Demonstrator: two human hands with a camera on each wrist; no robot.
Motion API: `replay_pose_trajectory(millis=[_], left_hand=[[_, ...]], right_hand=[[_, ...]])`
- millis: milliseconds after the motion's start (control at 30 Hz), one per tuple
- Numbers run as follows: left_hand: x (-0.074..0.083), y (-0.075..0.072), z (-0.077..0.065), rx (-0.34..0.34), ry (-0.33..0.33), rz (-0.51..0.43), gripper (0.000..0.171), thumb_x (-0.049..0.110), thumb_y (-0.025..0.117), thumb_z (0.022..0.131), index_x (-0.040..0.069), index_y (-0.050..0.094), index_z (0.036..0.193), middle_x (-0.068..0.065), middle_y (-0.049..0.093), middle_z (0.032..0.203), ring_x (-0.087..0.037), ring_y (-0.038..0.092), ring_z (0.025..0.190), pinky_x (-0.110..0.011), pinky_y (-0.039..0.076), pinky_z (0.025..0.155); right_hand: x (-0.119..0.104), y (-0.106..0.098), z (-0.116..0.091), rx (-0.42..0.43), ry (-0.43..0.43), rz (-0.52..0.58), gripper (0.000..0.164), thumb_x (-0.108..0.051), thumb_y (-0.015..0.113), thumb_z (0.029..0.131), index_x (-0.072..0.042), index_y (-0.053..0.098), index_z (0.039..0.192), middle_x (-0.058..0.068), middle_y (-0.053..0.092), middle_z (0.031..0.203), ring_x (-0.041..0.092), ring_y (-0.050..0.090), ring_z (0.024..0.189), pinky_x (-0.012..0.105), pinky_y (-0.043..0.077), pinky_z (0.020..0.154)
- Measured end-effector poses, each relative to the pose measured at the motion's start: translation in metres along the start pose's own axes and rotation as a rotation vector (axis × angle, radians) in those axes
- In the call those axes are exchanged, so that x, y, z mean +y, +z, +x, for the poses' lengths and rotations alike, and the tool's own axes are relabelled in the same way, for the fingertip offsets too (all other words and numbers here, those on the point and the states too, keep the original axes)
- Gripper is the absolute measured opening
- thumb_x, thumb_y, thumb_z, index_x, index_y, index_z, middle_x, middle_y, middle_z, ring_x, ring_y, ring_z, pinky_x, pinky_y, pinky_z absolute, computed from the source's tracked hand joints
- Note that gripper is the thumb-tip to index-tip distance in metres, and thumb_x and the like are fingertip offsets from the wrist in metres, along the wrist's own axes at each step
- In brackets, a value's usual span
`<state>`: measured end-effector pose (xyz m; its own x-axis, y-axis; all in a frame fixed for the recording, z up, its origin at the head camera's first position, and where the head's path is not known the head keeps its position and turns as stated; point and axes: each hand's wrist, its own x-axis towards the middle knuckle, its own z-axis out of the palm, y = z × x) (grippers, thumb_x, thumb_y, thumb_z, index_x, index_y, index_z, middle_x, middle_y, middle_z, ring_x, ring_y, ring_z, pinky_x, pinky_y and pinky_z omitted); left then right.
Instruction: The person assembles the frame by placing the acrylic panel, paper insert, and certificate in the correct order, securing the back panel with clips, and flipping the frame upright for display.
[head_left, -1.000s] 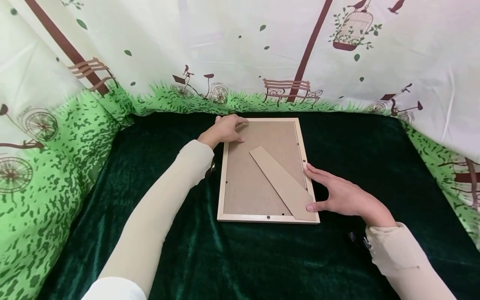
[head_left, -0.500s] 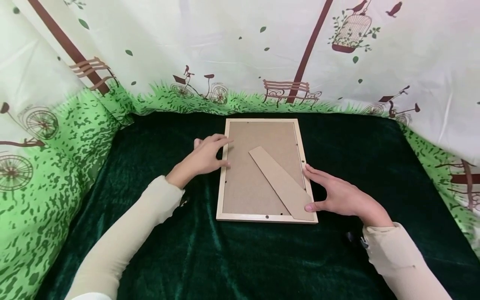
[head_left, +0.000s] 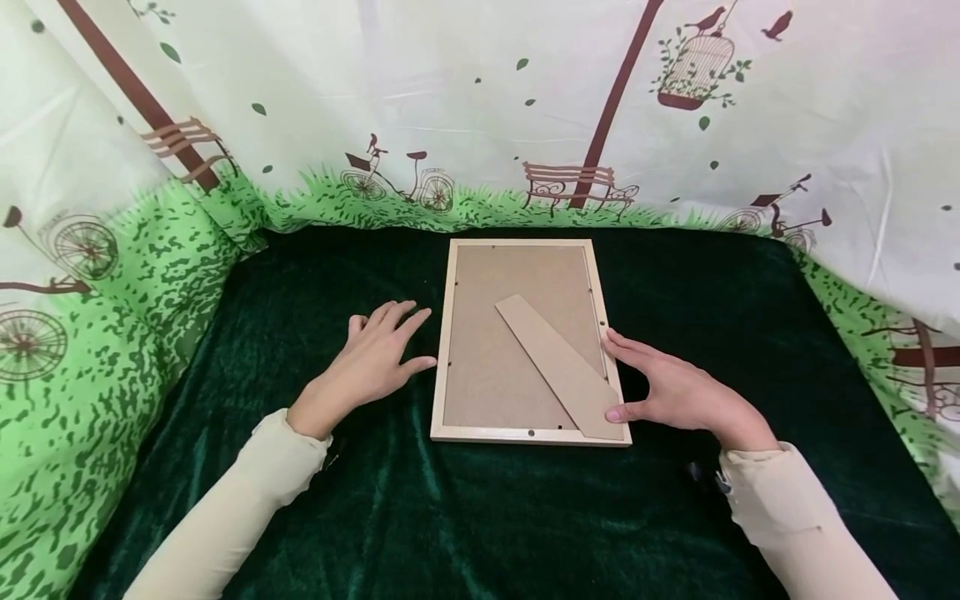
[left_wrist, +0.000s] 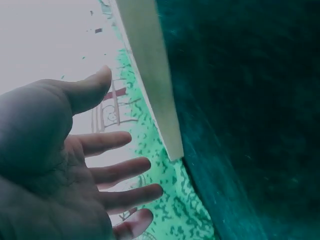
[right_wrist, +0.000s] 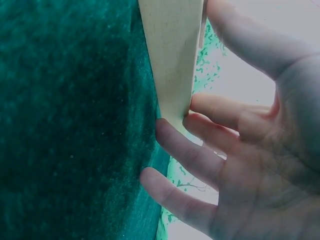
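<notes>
A picture frame of pale wood lies back side up on the cloth, its brown backing facing me. Slantwise across the backing lies a flat easel leg, its wide end at the near right corner. My right hand touches the frame's right side with its fingertips, and its thumb rests near the wide end of the leg. To the left of the frame hovers my left hand, fingers spread, holding nothing. In the left wrist view the frame's side is apart from those fingers. The right wrist view shows fingertips against the frame's side.
Dark green velvet cloth covers the table. Behind it and at both sides hangs a white curtain printed with grass, bicycles and benches. Small dark metal tabs and hanging holes dot the frame's inner edge.
My left hand has come away from the frame's far left corner, moving left and toward me. The right hand stays at the right side, and the frame has hardly shifted.
</notes>
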<state>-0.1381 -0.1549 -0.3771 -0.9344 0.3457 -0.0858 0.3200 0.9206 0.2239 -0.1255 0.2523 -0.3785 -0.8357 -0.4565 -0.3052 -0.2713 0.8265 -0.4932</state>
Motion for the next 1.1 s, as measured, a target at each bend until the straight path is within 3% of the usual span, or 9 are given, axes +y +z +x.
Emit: replay_pose_trajectory(millis=[200,367,567,700,833,1100], left_hand=[[-0.001,0.014,-0.002,-0.021,-0.023,0.018,0.072,0.055,0.058,0.095,0.018,0.038,0.154,-0.014,0.037,0.157,-0.038,0.034,0.143,-0.058,0.026,0.097],[0.003,0.017,-0.003,-0.063,-0.029,0.007,0.070,0.059,0.059,0.093,0.015,0.050,0.147,-0.013,0.045,0.152,-0.035,0.039,0.137,-0.054,0.027,0.095],[0.010,0.019,-0.002,-0.140,-0.012,-0.060,0.075,0.062,0.065,0.087,0.014,0.054,0.144,-0.008,0.050,0.121,-0.027,0.036,0.104,-0.040,0.024,0.080],[0.017,0.021,0.000,-0.176,0.002,-0.111,0.085,0.062,0.071,0.082,0.011,0.050,0.147,-0.007,0.050,0.109,-0.023,0.036,0.094,-0.035,0.025,0.077],[0.024,0.022,0.001,-0.198,-0.009,-0.204,0.083,0.052,0.076,0.083,0.008,0.048,0.147,-0.008,0.050,0.103,-0.023,0.040,0.092,-0.033,0.031,0.077],[0.027,0.023,-0.001,-0.169,-0.021,-0.346,0.047,0.020,0.065,0.094,0.001,0.057,0.136,-0.009,0.050,0.096,-0.022,0.042,0.085,-0.029,0.037,0.067]], right_hand=[[-0.001,0.001,0.001,-0.010,0.002,0.011,0.109,-0.063,0.076,0.075,-0.018,0.023,0.159,0.011,0.016,0.168,0.042,0.023,0.150,0.065,0.030,0.112],[-0.002,0.001,0.002,-0.008,0.006,0.005,0.110,-0.064,0.076,0.075,-0.018,0.023,0.159,0.010,0.016,0.168,0.042,0.024,0.150,0.065,0.030,0.112],[-0.002,0.000,0.002,-0.013,0.003,-0.004,0.110,-0.065,0.075,0.074,-0.017,0.023,0.159,0.011,0.016,0.168,0.043,0.024,0.149,0.065,0.030,0.112],[-0.002,-0.001,0.001,-0.013,0.000,-0.009,0.110,-0.066,0.074,0.075,-0.017,0.023,0.159,0.010,0.016,0.168,0.042,0.024,0.150,0.064,0.031,0.111],[-0.002,0.000,0.001,-0.015,-0.003,-0.006,0.110,-0.066,0.073,0.076,-0.016,0.022,0.159,0.011,0.015,0.168,0.042,0.024,0.150,0.064,0.030,0.112],[-0.002,-0.001,0.001,-0.010,-0.015,-0.008,0.109,-0.065,0.074,0.076,-0.015,0.023,0.159,0.012,0.016,0.167,0.042,0.024,0.149,0.064,0.030,0.112]])
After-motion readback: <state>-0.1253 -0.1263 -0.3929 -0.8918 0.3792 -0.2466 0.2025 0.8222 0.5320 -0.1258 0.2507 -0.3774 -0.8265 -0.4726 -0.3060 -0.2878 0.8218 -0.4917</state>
